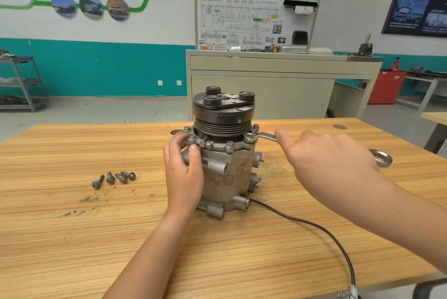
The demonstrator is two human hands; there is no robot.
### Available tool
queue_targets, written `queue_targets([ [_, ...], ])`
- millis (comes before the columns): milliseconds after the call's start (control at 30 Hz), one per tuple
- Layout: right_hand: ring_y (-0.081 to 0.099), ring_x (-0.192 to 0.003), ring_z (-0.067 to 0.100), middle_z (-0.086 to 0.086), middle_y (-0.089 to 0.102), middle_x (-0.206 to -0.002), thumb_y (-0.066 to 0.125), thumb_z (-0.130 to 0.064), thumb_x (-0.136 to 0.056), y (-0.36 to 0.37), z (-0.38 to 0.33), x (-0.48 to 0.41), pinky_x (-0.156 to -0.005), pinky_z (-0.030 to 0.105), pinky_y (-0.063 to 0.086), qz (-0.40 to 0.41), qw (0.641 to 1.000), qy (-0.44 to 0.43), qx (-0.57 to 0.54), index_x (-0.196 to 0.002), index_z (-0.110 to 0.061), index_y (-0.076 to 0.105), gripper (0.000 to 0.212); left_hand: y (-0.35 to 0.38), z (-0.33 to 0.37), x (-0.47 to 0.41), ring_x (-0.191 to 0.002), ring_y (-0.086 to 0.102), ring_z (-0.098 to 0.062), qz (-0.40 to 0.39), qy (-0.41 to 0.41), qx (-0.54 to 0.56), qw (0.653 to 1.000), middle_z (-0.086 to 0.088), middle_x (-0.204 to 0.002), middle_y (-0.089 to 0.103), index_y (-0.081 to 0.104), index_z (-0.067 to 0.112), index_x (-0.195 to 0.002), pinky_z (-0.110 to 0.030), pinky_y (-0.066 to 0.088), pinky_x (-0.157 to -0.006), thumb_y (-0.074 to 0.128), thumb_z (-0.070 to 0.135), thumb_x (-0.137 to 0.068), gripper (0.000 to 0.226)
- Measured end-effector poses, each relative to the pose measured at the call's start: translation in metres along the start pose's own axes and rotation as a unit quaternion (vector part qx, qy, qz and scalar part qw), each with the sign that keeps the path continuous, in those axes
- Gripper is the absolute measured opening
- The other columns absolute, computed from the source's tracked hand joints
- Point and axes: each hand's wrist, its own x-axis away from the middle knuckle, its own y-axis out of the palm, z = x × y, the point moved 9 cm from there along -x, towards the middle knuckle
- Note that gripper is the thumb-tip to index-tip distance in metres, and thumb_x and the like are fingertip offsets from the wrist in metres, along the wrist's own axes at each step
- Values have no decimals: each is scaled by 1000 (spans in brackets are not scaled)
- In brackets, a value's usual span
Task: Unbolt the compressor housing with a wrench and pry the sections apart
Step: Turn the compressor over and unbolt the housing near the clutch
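Observation:
A grey metal compressor [225, 172] stands upright on the wooden table [72, 226], its black pulley and clutch [223, 109] on top. Bolts [229, 146] stick up from the housing's upper flange. My left hand [185, 170] grips the left side of the housing, thumb on the flange rim. My right hand [324, 160] holds a silver wrench [266, 137] by its shank; the open end sits on a bolt at the flange's right side, and the ring end [383, 157] shows past my hand.
Several loose bolts [113, 177] lie on the table left of the compressor. A black cable [314, 226] runs from the compressor base to the table's front right edge. A beige training cabinet [266, 80] stands behind the table.

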Motion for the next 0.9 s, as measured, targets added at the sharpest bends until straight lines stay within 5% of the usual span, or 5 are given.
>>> queue_targets([
  [467,32,-52,19,7,26,-60,40,7,-86,2,-19,0,-37,28,19,-74,996,-44,25,-144,3,2,69,-1,-6,-1,-106,40,19,6,-10,5,1000,21,-112,45,44,34,-111,1,31,-86,43,18,-97,21],
  [600,59,-84,30,12,53,-91,39,9,-86,-2,-26,-2,-39,27,22,-69,995,-71,18,-142,8,5,66,-1,-6,-1,-103,39,23,7,-5,1,1000,22,-110,45,44,32,-112,4,30,-83,43,17,-97,21],
  [667,57,-75,27,10,53,-83,39,8,-86,-2,-26,-5,-41,26,24,-56,995,-81,32,-142,7,4,66,-1,-6,-1,-102,39,23,6,-7,1,1000,22,-110,45,44,34,-111,3,30,-83,43,18,-97,21],
  [767,31,-46,16,1,31,-58,37,2,-89,-2,-15,-13,-37,26,20,-10,993,-98,65,-145,-3,11,62,-1,-5,-1,-105,41,19,2,-15,5,1000,24,-110,45,42,40,-107,-5,33,-85,43,20,-97,23],
  [900,29,-46,8,-7,31,-56,32,-7,-93,9,19,-36,-39,23,21,41,994,-99,25,-141,-33,24,55,-1,-5,0,-108,44,10,0,-19,13,1000,22,-112,46,42,44,-103,-18,35,-92,44,20,-97,25],
])
